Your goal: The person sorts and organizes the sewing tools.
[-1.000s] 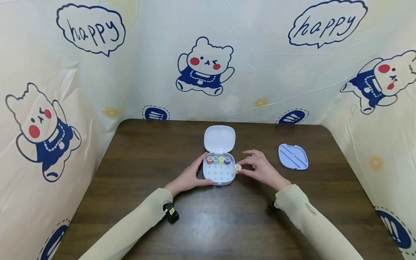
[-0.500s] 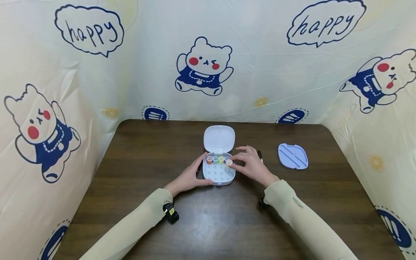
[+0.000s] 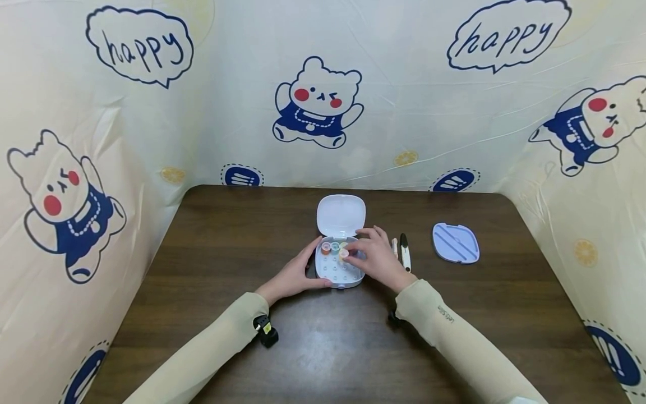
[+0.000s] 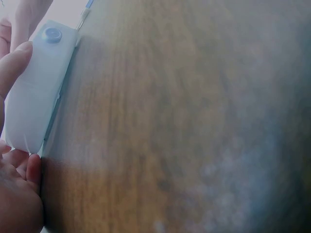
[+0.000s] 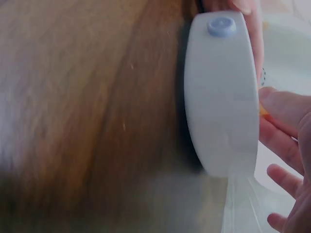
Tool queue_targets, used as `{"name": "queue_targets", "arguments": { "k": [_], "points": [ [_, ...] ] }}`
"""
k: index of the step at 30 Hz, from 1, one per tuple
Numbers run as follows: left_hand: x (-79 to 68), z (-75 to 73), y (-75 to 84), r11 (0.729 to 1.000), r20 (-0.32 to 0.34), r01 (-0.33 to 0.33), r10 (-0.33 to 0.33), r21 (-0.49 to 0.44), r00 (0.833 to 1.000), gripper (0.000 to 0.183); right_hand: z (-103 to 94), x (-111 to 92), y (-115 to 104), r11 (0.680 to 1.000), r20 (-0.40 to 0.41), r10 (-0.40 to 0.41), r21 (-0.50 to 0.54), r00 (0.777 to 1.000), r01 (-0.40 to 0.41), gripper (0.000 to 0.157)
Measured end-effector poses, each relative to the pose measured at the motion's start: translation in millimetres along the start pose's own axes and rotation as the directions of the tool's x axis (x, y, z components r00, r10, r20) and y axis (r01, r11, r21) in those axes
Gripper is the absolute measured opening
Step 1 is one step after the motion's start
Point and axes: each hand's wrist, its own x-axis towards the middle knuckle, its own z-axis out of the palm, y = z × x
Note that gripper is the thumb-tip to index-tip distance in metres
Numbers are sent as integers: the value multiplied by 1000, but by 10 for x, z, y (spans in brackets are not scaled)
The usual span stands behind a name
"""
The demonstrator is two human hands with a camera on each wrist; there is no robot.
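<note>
Thread spool (image 3: 344, 254), pale orange with a round white end, is in the right hand (image 3: 379, 258). The thumb and a finger pinch it over the white box (image 5: 221, 97), just in front of the back row. Its white end faces up, so its long axis looks close to straight up. I can't tell if it touches a peg.

The left hand (image 3: 292, 274) grips the box at its left side, thumb on the front wall. The box's button (image 5: 221, 26) faces the person, and its lid (image 3: 341, 216) is open at the far side, so the open box runs long from near to far.

An orange spool (image 3: 326, 248) and a teal spool (image 3: 335, 248) stand in the back row. A blue tray (image 3: 456, 243) lies well off to the right on the brown table (image 3: 323, 348).
</note>
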Motion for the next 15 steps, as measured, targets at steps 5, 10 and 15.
{"name": "queue_targets", "arguments": {
  "k": [5,10,15],
  "points": [
    [0,9,-4,1000,2,-3,3,-1,1000,114,75,30,-63,998,-30,-49,-47,998,47,18],
    [-3,8,-8,1000,3,0,0,-10,1000,115,124,68,-131,994,-35,-51,-95,998,47,18],
    [3,10,-27,1000,0,3,-3,-16,1000,115,175,101,-193,993,-49,-40,-111,998,34,17]
  ]
}}
